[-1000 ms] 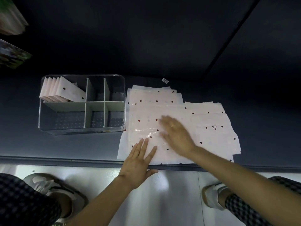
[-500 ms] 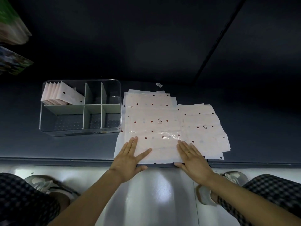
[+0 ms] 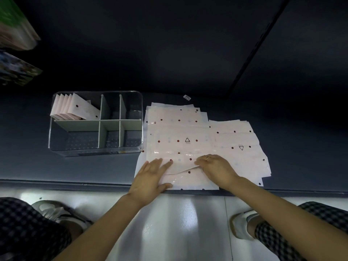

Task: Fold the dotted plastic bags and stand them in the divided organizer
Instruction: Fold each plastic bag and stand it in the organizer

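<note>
Head: both hands (image 3: pixel 150 175) on bag (image 3: pixel 180 166)

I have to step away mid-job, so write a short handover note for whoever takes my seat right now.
Left hand: flat on the near left part of the top bag, thumb at the table edge.
Right hand: on the same bag, fingers at a near edge that is lifting into a fold.
Organizer: left of the stack; several folded bags stand in its far left compartment, the other compartments look empty.
Done: those folded bags.
Left: finish this fold, stand the bag in, then work through the flat stack.
</note>
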Available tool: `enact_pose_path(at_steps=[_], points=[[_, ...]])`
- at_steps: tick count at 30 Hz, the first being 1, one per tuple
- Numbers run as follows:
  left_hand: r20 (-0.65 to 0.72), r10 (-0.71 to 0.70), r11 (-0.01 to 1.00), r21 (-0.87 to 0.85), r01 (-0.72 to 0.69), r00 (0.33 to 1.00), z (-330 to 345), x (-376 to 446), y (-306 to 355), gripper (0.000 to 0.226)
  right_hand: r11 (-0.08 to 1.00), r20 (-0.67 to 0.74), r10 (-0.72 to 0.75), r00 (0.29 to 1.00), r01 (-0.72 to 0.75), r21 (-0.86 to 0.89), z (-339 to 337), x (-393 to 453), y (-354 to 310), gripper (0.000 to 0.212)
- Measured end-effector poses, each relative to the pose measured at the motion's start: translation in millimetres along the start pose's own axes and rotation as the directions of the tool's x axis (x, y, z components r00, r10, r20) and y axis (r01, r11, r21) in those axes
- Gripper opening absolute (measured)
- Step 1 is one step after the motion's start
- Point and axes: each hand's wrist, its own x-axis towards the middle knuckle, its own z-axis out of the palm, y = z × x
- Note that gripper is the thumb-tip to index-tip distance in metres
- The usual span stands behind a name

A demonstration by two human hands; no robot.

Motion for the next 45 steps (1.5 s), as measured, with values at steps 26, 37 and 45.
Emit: enact_pose_path(at_steps=[26, 37, 45], points=[[-0.084, -0.662, 0.694, -0.446, 0.566, 0.745, -9.9, 2.8, 18.8, 0.069, 0.351, 0.286, 0.598, 0.749, -0.565, 0.747, -1.8, 30.3, 13.7, 0.032], [0.021, -0.12, 0.949, 0.297, 0.108, 0.993, 36.4, 7.2, 24.4, 0.082, 0.381, 0.329, 0.628, 0.706, -0.647, 0.661, -1.6, 36.9, 7.6, 0.031], [0.039, -0.13, 0.943, 0.313, 0.111, 0.991, 40.1, 7.0, 23.8, 0.086, 0.946, -0.203, 0.161, 0.966, -0.092, 0.31, 24.3, 35.0, -64.4, 0.043]])
